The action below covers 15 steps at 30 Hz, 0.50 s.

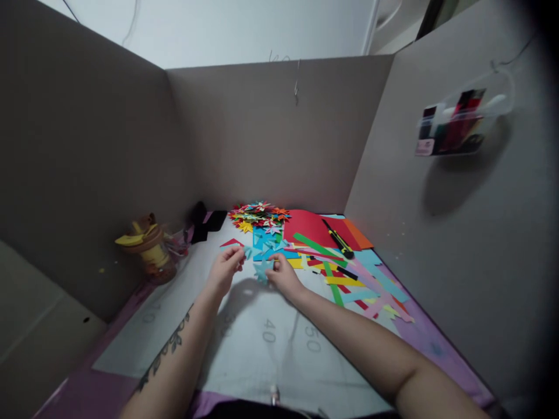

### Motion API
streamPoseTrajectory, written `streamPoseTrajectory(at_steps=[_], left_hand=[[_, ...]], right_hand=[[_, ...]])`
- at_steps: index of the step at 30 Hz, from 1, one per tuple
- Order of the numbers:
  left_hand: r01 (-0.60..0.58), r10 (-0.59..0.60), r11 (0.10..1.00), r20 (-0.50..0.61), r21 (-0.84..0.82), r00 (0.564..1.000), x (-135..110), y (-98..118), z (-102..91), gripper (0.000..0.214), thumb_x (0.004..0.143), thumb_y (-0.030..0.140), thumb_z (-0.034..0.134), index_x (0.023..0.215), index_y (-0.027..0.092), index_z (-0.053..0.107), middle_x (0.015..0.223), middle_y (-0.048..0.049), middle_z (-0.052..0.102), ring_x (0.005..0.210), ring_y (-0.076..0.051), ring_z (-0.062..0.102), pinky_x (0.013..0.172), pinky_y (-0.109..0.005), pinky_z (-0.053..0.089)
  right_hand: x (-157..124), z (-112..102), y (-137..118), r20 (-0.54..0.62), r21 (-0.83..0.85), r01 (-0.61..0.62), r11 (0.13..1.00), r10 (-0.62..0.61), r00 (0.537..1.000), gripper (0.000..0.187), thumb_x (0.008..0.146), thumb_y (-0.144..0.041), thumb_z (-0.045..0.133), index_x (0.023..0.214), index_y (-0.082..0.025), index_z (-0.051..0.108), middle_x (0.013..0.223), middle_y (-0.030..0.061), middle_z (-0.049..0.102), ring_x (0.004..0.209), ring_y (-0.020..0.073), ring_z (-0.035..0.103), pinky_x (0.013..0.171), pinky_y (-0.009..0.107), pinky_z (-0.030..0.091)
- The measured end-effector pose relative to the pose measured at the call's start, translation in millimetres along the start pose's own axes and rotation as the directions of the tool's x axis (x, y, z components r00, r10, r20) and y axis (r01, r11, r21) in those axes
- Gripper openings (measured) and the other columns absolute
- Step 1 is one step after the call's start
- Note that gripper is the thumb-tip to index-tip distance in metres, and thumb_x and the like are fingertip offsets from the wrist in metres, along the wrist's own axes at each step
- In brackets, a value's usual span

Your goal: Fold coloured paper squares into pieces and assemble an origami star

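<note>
Between the fingers of my right hand (282, 274) is a light blue paper star (262, 270), its points spread toward the left. My left hand (227, 266) pinches a small folded light blue paper piece (247, 252) just to the left of the star. A small gap separates the two papers. Behind them, more folded light blue pieces lie on a blue sheet (261, 237). A heap of many-coloured paper stars (257, 215) sits farther back. One red paper piece (233, 242) lies behind my left hand.
Paper strips (345, 281) in several colours cover the right side. A black and yellow utility knife (338, 240) rests on red paper (301, 224). At left stands a brown and yellow pot (151, 250). Grey partitions (279, 134) enclose the table; a clear holder (458, 125) hangs at right.
</note>
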<state>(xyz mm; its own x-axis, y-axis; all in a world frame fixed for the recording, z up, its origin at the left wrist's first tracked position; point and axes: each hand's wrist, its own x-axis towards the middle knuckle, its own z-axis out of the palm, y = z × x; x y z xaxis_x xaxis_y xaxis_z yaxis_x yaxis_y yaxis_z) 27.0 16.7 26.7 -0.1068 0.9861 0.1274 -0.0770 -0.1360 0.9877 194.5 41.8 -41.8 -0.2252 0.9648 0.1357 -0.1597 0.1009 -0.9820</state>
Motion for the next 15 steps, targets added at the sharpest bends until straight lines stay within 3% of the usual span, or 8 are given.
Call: streamPoseTrajectory(at_steps=[3, 6, 10, 15], left_hand=[[0.02, -0.039, 0.979, 0.089, 0.204, 0.995, -4.6, -24.3, 6.3, 0.021, 0.068, 0.036, 0.061, 0.07, 0.015, 0.059, 0.053, 0.0049, 0.049, 0.044, -0.008, 0.041, 0.045, -0.02, 0.032], [-0.08, 0.022, 0.909, 0.146, 0.409, 0.989, -8.1, -39.8, 12.7, 0.015, 0.068, 0.03, 0.057, 0.067, 0.015, 0.061, 0.056, 0.0027, 0.055, 0.049, -0.01, 0.046, 0.049, -0.022, 0.034], [-0.148, 0.103, 0.831, 0.112, 0.536, 0.988, -9.4, -48.7, 12.1, 0.014, 0.069, 0.028, 0.053, 0.067, 0.016, 0.062, 0.06, 0.0006, 0.059, 0.055, -0.013, 0.05, 0.052, -0.022, 0.035], [-0.128, 0.107, 0.833, 0.069, 0.538, 0.992, -6.3, -54.5, 6.8, 0.016, 0.073, 0.029, 0.051, 0.07, 0.016, 0.06, 0.054, 0.0026, 0.055, 0.049, -0.011, 0.048, 0.048, -0.021, 0.034]], right_hand=[[6.9, -10.4, 1.0, -0.176, -0.092, 0.089, 0.992, -0.104, 0.979, 0.031, 0.067, -0.019, 0.054, 0.096, -0.023, 0.042, 0.054, -0.0118, 0.037, 0.043, 0.0084, 0.041, 0.042, 0.017, 0.034], [6.1, -16.8, -1.7, -0.246, -0.176, 0.142, 0.974, -0.183, 0.952, 0.033, 0.068, -0.018, 0.055, 0.098, -0.023, 0.041, 0.056, -0.0109, 0.037, 0.046, 0.0084, 0.04, 0.045, 0.017, 0.035], [0.1, -14.6, -2.5, -0.177, -0.207, 0.179, 0.962, -0.217, 0.96, 0.034, 0.07, -0.019, 0.055, 0.1, -0.023, 0.039, 0.063, -0.0085, 0.044, 0.052, 0.0094, 0.046, 0.05, 0.019, 0.038], [-2.3, -11.4, 1.7, -0.114, -0.263, 0.19, 0.946, -0.226, 0.967, 0.033, 0.07, -0.019, 0.054, 0.1, -0.023, 0.041, 0.061, -0.0084, 0.044, 0.053, 0.0105, 0.045, 0.049, 0.019, 0.036]])
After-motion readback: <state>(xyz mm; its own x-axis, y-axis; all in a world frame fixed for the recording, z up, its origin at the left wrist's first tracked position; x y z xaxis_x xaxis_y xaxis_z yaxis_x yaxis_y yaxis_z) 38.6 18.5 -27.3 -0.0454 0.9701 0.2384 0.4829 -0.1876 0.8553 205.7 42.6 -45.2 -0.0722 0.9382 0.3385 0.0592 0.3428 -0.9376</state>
